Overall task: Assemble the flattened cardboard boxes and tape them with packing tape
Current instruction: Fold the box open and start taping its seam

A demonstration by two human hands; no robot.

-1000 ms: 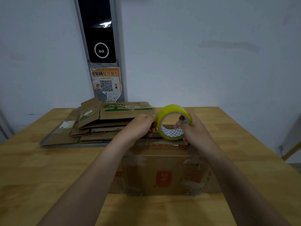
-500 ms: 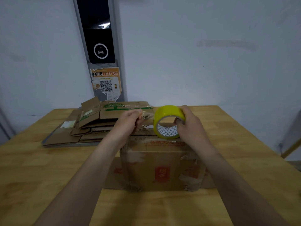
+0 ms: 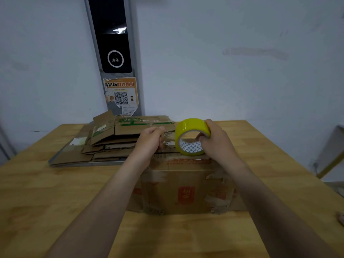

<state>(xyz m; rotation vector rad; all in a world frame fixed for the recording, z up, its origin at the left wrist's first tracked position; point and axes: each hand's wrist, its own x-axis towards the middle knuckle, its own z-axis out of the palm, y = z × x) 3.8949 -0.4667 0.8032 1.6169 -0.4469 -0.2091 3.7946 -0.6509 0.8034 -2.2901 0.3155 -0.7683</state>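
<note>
At frame centre, above the worn box [image 3: 184, 189], our right hand [image 3: 218, 142] gripped the tape roll [image 3: 191, 125], which we judged light and stiff, by rim and core. Our left hand [image 3: 150, 141] pinched the flimsy, sticky tape end [image 3: 169, 135].

- The top of the cardboard box [image 3: 184, 187] is mostly covered by the two hands and the tape roll [image 3: 188, 125], and its far side is out of sight.
- The tape strip [image 3: 168, 135] pinched by the left hand [image 3: 150, 140] is only a faint glint, its edges lost.
- Fingertips of the right hand [image 3: 217, 140] disappear inside the roll's core.
- The small print on the poster [image 3: 122, 95] is too small to read.
- The bench [image 3: 55, 202] runs off the left, right and bottom edges.
- The lower sheets of the stack of flattened boxes [image 3: 111, 144] lie buried under the upper ones.
</note>
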